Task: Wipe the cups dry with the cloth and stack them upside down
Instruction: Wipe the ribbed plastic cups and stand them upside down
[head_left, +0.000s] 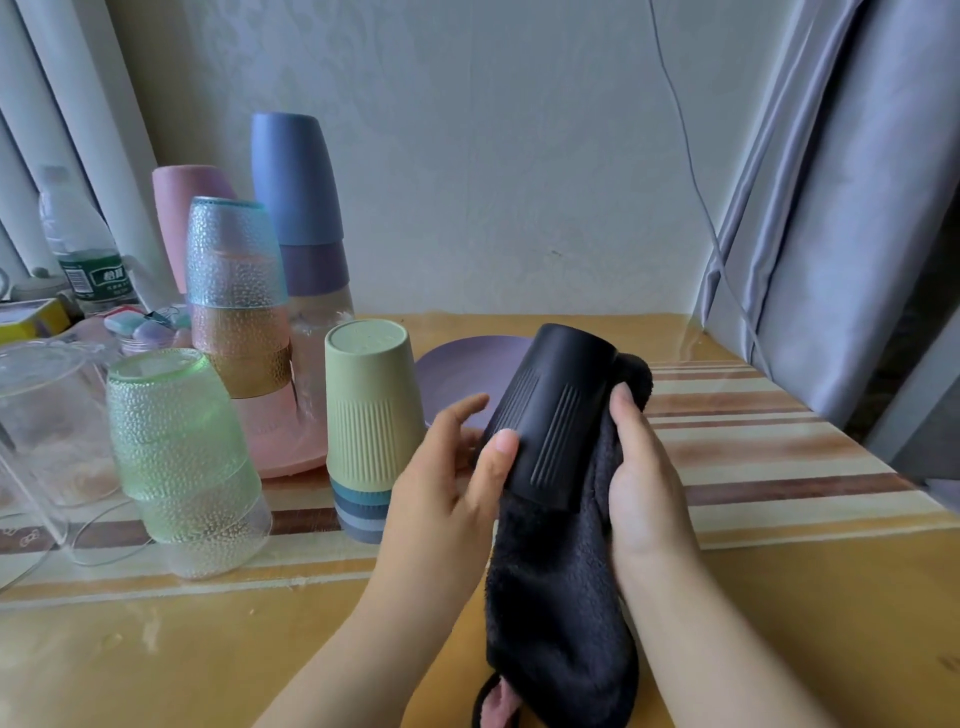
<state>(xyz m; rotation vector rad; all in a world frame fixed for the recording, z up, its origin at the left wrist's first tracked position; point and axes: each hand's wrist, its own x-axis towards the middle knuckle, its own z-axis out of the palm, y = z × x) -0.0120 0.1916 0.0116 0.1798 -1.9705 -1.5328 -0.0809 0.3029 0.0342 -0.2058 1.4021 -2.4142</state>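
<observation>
Green-labelled water bottle (78, 244), its white characters blurred beyond reading

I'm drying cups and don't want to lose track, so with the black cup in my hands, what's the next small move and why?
Probably turn the black cup a little inside the dark cloth. The left hand grips its ribbed side and the right hand presses cloth against the far side, so only part is covered. Once dry, the green-topped stack looks the likely spot.
</observation>
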